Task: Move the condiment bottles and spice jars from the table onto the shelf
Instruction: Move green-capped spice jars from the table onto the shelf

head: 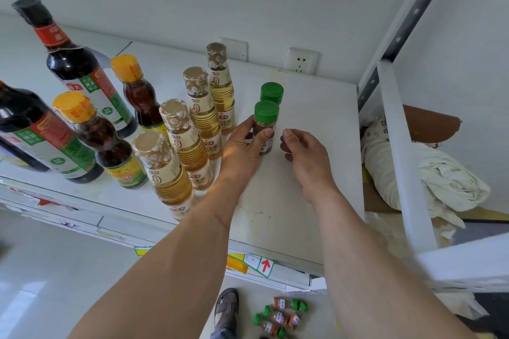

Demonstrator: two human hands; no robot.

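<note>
Fingers and thumb of left hand curled round a green-capped spice jar, upright on the white shelf at frame centre. Right hand just beside it, fingers loosely curled, holding nothing. Second jar directly behind. Vinegar bottles in a row to the left; dark soy bottles upper left. More jars lie at bottom centre.

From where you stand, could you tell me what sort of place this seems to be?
Probably a storeroom or pantry: a white metal rack shelf lined with dark soy-sauce bottles and pale vinegar bottles, and a wall socket behind.
</note>
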